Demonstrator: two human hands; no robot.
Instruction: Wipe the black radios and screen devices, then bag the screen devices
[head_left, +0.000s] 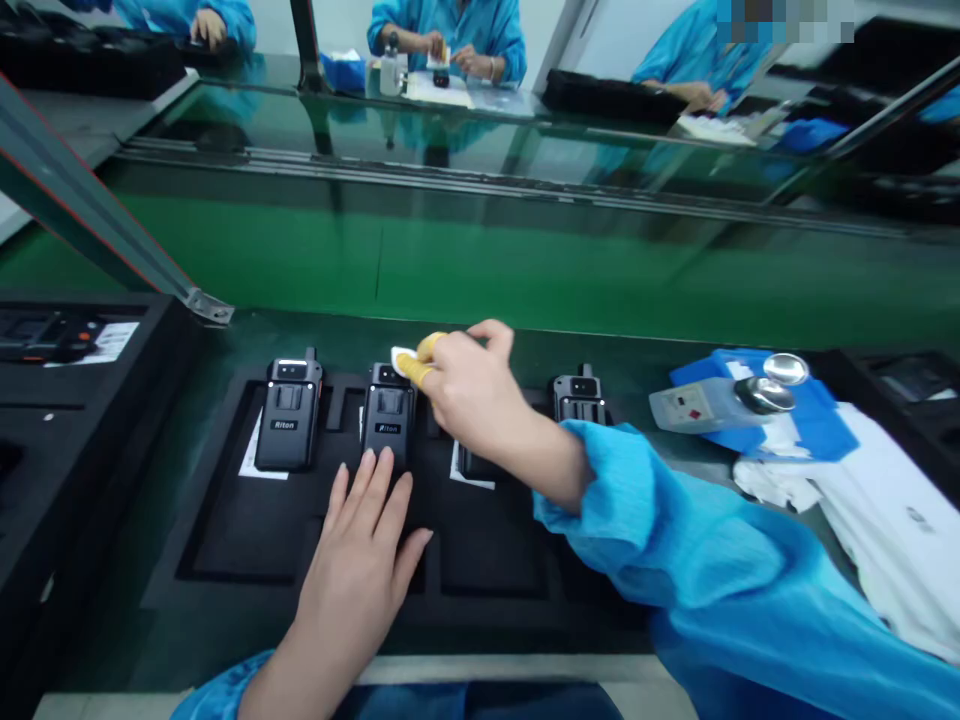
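Several black handheld radios lie in a row on a black foam tray. My left hand lies flat with fingers spread, its fingertips on the lower end of the second radio, marked "Riton". At that radio's top end, my right hand, with yellow finger cots on, pinches a small white wipe. To the left is another radio with a white paper slip under it. A third radio is mostly hidden by my right forearm. The radio at the right is partly covered by my sleeve.
A clear dispenser bottle with a metal cap rests tilted on a blue tray at right, near white cloths. Another black foam tray stands at left, below a slanted metal post. Across a green barrier, people in blue work.
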